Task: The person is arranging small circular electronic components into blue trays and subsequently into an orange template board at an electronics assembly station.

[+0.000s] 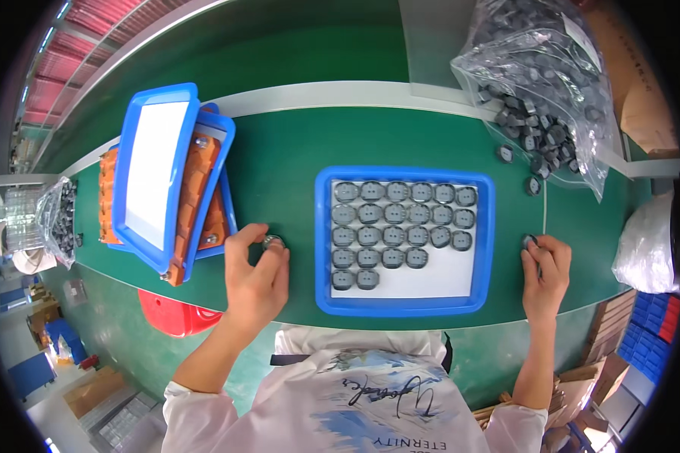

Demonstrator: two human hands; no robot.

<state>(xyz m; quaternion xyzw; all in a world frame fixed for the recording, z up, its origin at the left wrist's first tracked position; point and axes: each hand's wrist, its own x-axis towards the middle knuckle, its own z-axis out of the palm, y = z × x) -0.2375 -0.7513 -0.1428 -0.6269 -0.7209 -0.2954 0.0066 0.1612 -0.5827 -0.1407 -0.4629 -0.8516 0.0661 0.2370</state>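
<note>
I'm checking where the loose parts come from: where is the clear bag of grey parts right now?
In the head view, the clear bag of grey parts lies at the upper right of the green table, beyond the blue tray, with a few parts spilled out toward the right hand.

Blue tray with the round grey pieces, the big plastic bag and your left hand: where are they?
blue tray point(404, 308), head view, on its near rim.
plastic bag point(574, 162), head view, on its clear side.
left hand point(255, 281), head view, on the back of the hand.

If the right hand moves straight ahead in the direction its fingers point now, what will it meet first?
The right hand points away from the body. After the small grey part at its fingertips, it would probably meet the loose grey part on the green table; depth is unclear.
</note>
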